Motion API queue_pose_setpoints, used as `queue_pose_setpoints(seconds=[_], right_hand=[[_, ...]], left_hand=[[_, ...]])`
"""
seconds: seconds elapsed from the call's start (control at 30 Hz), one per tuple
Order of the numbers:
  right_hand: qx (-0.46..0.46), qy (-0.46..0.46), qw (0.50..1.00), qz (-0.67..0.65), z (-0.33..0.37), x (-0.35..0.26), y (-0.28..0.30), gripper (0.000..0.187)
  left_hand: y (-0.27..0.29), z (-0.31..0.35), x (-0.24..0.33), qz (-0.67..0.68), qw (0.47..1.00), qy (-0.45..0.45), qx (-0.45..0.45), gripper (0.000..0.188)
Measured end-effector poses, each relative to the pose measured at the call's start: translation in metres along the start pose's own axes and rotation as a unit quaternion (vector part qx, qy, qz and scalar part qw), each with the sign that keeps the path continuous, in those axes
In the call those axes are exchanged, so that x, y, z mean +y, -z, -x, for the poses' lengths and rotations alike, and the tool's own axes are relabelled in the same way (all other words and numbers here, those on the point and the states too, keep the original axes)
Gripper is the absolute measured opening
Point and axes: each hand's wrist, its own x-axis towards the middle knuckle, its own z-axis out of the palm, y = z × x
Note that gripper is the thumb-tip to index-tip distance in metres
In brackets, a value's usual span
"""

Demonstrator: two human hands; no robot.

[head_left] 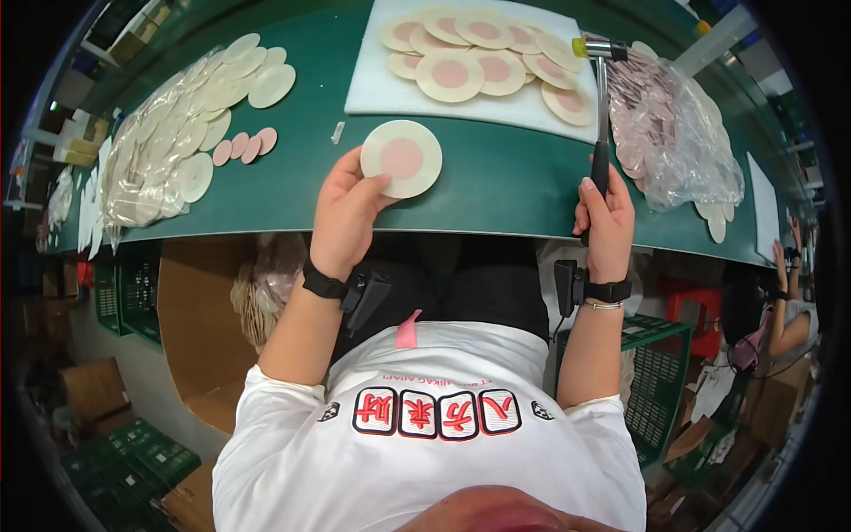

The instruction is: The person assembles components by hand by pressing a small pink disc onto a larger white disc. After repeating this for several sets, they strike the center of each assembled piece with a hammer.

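Note:
My left hand (344,213) pinches a round cream disc with a pink centre (417,152) by its lower left edge, thumb on top. The disc is held up over the near part of the green table (284,191). Wrapped round the dark grip of a mallet (602,111) is my right hand (609,222). Its handle points away from me, and its metal head has a yellow face on the left and a black one on the right. That head is over the right edge of a white foam pad (372,89), where several similar discs (450,75) lie overlapping.
At left, a clear bag (146,168) spills cream discs beside several small pink discs (238,148). Another bag (683,151) with pinkish discs lies at right. Below the table are a cardboard box (199,328) and green crates (660,372). Another person's arm (784,301) shows far right.

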Motion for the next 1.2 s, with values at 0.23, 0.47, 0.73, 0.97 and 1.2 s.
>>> queue_pose_setpoints(seconds=[0.23, 0.47, 0.73, 0.97, 1.2], right_hand=[[-0.006, 0.005, 1.000, 0.003, 0.000, 0.001, -0.001, 0.045], [-0.001, 0.006, 1.000, -0.006, 0.000, -0.001, -0.002, 0.045], [-0.007, 0.004, 1.000, -0.010, 0.006, -0.002, -0.002, 0.047], [0.010, 0.007, 1.000, -0.002, 0.009, 0.002, -0.001, 0.057], [-0.007, 0.037, 0.999, 0.016, 0.002, 0.000, 0.004, 0.053]], left_hand=[[-0.001, 0.005, 0.002, -0.015, 1.000, -0.007, -0.002, 0.039], [-0.020, -0.006, 0.017, -0.019, 0.999, 0.020, -0.038, 0.036], [-0.089, -0.073, 0.039, 0.066, 0.992, 0.011, -0.105, 0.040], [-0.045, 0.019, 0.009, -0.175, 0.956, 0.089, -0.219, 0.032], [0.018, 0.052, 0.026, -0.236, 0.961, 0.031, -0.138, 0.027]])
